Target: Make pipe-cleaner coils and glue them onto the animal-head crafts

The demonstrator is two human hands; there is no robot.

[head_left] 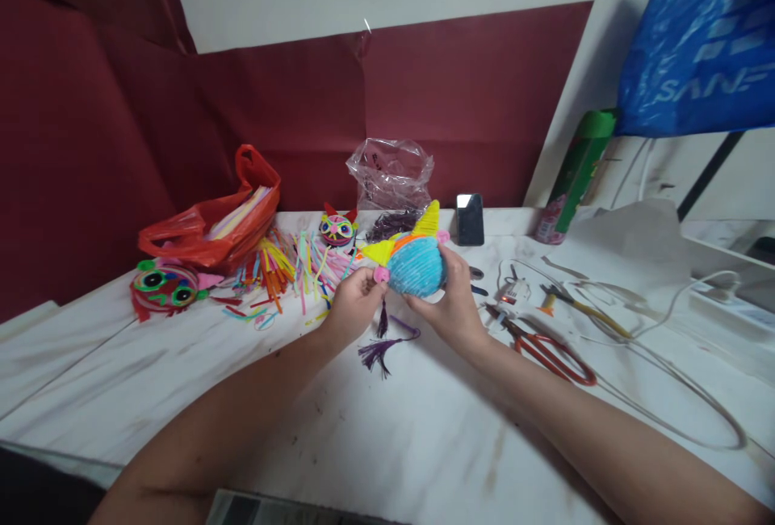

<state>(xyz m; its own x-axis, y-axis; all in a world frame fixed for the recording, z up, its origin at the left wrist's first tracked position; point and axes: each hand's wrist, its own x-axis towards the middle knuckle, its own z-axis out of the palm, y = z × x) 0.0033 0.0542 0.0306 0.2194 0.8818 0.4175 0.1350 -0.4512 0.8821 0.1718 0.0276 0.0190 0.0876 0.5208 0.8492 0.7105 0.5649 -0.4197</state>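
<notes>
Held up over the table is a blue craft head [416, 266] with yellow pointed ears, an orange band and a small pink disc on each side. My right hand [455, 299] grips its right side, thumb below and fingers behind. At its left, my left hand [358, 299] pinches the pink disc [381, 275], from which a dark purple tassel [383, 320] hangs. A second purple tassel [376, 354] lies on the table just below the hands. The far side of the head is hidden from me.
Red-handled scissors [557, 355], pliers [587, 311] and a white cable [696, 404] lie at right. Behind stand a phone [470, 220], a green can [578, 174] and a clear bag [393, 174]. Leftward are pipe cleaners [272, 270], a red bag [187, 234] and finished colourful heads [163, 287].
</notes>
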